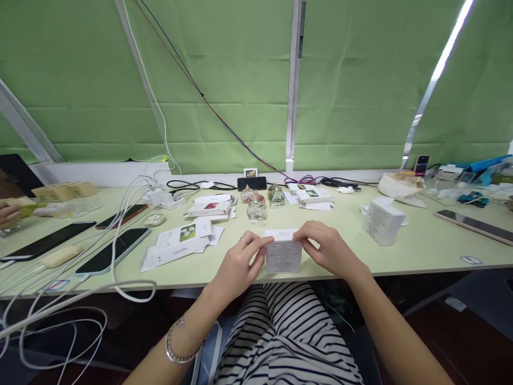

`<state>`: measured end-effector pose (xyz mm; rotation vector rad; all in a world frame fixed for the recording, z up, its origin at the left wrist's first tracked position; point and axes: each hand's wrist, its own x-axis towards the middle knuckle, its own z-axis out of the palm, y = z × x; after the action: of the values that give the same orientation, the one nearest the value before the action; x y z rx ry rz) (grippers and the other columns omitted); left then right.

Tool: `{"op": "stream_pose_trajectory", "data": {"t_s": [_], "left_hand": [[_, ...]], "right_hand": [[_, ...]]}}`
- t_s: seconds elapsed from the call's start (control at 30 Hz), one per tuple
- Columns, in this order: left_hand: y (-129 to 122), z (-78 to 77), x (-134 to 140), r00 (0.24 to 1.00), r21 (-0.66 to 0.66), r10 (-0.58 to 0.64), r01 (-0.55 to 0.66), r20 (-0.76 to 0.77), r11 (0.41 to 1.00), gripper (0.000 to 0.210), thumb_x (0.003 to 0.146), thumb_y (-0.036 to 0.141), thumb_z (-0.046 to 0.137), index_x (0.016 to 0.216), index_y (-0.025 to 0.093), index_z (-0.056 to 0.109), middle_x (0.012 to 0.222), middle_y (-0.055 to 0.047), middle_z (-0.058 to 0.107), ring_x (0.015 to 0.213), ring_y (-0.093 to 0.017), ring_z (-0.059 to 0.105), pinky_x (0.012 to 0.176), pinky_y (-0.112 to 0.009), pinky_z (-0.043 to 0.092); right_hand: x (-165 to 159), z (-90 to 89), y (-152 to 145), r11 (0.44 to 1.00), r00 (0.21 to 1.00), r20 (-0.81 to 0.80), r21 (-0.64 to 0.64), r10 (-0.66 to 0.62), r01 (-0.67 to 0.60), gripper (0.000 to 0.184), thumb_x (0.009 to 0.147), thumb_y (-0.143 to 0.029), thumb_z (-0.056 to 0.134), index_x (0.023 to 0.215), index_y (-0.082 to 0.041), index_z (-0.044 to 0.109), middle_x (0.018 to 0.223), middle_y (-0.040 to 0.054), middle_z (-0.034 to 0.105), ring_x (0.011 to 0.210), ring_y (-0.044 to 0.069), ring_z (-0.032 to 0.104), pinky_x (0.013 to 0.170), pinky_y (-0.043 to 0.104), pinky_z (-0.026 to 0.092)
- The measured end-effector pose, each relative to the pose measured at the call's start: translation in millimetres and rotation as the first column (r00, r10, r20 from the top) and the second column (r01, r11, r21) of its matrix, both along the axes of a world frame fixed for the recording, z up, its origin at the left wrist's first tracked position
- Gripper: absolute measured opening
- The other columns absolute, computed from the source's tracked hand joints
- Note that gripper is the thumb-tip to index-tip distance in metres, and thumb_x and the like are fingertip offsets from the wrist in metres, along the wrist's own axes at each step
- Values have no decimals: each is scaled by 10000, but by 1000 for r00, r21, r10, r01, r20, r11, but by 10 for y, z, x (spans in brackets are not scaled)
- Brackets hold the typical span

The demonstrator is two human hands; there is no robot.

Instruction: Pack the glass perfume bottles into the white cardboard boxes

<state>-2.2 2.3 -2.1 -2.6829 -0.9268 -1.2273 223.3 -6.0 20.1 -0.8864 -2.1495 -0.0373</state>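
A small white carton point(284, 258) with fine grey print on its front stands upright at the table's front edge, its top panel in place. My left hand point(242, 262) grips its left side, index fingertip at the upper left corner. At the opposite corner my right hand point(326, 247) presses with thumb and fingers. Just beyond the carton sit several round glass bottles with gold-coloured tops, among them a clear one point(256, 209) and a green one point(276, 195). Flattened cartons point(180, 240) lie to the left. Another printed white carton point(383, 220) stands to the right.
Phones point(114, 250) and loose white cables point(120, 214) cover the left side. A black phone point(251, 183) leans at the back, near more flat cartons point(310, 196). A cream bag point(396, 187) and a phone point(476, 224) lie right. Another person's hand point(8, 215) shows far left.
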Motion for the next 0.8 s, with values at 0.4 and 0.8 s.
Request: {"op": "stream_pose_trajectory", "data": {"t_s": [0.4, 0.8], "left_hand": [[2, 20, -13, 999, -52, 23, -25, -34, 998, 298, 886, 154, 370, 1149, 230, 490, 874, -32, 491, 778, -117, 527, 714, -233, 457], [209, -210, -64, 816, -261, 132, -327, -562, 908, 337, 901, 316, 294, 1168, 213, 471, 1104, -94, 498, 1068, -243, 464, 892, -402, 380]], "right_hand": [[5, -77, 57, 958, 996, 75, -285, 45, -21, 424, 827, -293, 515, 1234, -275, 397, 1231, 43, 499, 1121, 183, 481, 951, 360, 406], [700, 56, 129, 764, 811, 305, -286, -500, 578, 333, 755, -374, 502, 1051, -235, 439, 734, 19, 601, 680, 205, 562, 545, 259, 370]]}}
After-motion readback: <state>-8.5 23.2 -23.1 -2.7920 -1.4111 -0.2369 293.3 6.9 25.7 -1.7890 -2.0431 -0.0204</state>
